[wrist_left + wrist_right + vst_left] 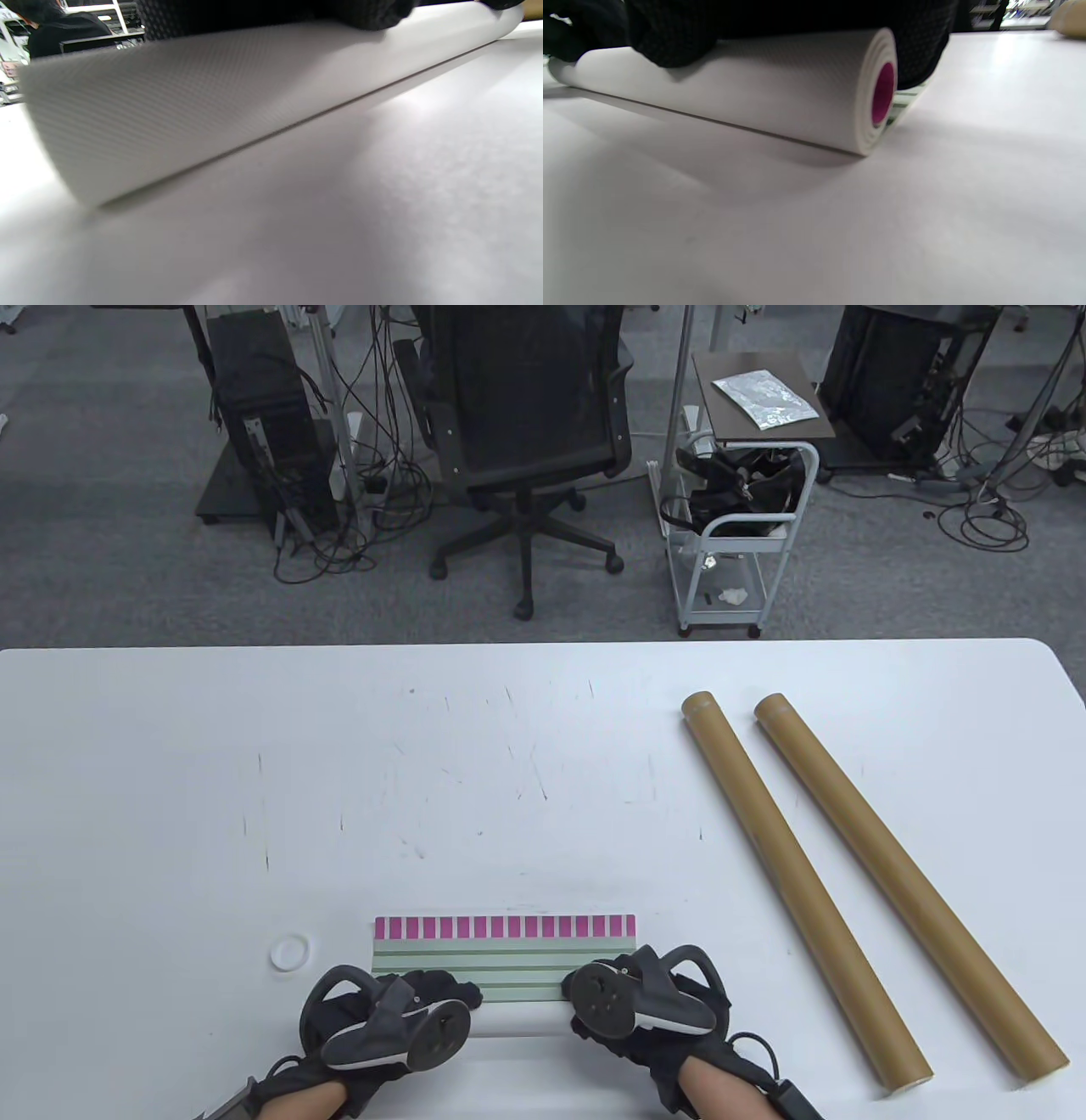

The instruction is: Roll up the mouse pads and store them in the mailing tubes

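Table: white rectangular tabletop (212,814), scuffed with fine dark marks toward its centre.
Tubes: two long brown cardboard mailing tubes lay on the right half, side by side and apart, each slanting from far-left to near-right. Left tube (797,882); right tube (908,882).
Pad: a mouse pad with pale green stripes and a magenta-block far edge (506,954) sat at the near centre of the table, partly rolled. Its flat part reached away from the person; the rolled part (780,97), white textured underside outward, lay on the table at the near side. The right wrist view showed a spiral end with magenta inside.
Left hand: black-gloved left hand (399,1010) rested on the left end of the roll, fingers (373,15) over its top. Whether they curled round it, I could not tell.
Right hand: black-gloved right hand (636,1005) was on the right end, fingers (670,38) draped over the top of the roll and curving down its far side.
Cap: a small white round cap (289,952) lay just left of the pad.
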The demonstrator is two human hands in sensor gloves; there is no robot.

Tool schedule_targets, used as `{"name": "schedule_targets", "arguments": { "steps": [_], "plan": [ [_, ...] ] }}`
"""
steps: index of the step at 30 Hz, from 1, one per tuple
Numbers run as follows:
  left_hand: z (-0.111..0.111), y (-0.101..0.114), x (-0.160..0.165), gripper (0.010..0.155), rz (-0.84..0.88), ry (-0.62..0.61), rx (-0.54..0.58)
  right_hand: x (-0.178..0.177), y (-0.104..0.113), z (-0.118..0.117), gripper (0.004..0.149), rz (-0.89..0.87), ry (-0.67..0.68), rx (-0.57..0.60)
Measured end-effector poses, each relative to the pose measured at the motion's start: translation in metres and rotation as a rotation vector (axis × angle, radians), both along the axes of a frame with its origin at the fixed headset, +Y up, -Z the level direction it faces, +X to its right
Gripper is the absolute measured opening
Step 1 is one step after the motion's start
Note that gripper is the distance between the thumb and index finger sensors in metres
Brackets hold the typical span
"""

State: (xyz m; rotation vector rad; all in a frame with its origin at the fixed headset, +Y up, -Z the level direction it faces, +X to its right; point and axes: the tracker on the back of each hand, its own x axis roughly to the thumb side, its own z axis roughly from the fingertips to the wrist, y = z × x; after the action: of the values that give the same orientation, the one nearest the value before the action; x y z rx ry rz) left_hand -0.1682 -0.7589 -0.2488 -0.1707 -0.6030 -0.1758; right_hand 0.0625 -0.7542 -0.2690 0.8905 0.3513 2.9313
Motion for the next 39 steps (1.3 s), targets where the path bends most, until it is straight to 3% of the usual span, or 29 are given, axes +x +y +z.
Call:
{"name": "schedule_targets", "arguments": {
  "steps": [2, 12, 16, 19, 21, 25, 28, 30, 39],
  "plan": [
    [0.003, 0.000, -0.002, 0.051, 0.020, -0.009, -0.012, -0.001, 0.000, 0.004, 0.052, -0.006, -0.001, 0.006],
    [0.011, 0.001, 0.006, 0.051, -0.051, -0.032, 0.170, -0.003, 0.000, 0.006, 0.051, 0.025, 0.009, 0.039],
    [0.003, -0.002, 0.005, 0.050, -0.039, 0.005, 0.114, -0.010, 0.016, 0.013, 0.056, 0.047, 0.039, 0.195],
    [0.000, -0.003, 0.002, 0.050, -0.011, 0.026, 0.077, -0.017, 0.005, 0.017, 0.056, 0.085, 0.070, 0.150],
    [0.001, -0.002, 0.003, 0.050, -0.021, 0.023, 0.090, -0.017, 0.005, 0.016, 0.052, 0.092, 0.061, 0.233],
    [0.006, 0.007, 0.004, 0.058, -0.061, 0.047, 0.286, -0.015, 0.003, 0.012, 0.051, 0.057, 0.036, 0.176],
    [0.006, 0.001, 0.008, 0.056, -0.031, 0.043, 0.187, -0.014, 0.000, 0.011, 0.051, 0.051, 0.023, 0.169],
    [0.006, 0.001, 0.009, 0.055, -0.085, 0.033, 0.243, -0.012, -0.004, 0.011, 0.053, 0.062, 0.018, 0.155],
    [0.009, 0.004, 0.005, 0.053, -0.033, 0.024, 0.175, -0.011, -0.002, 0.013, 0.053, 0.045, 0.051, 0.056]
  ]
}}
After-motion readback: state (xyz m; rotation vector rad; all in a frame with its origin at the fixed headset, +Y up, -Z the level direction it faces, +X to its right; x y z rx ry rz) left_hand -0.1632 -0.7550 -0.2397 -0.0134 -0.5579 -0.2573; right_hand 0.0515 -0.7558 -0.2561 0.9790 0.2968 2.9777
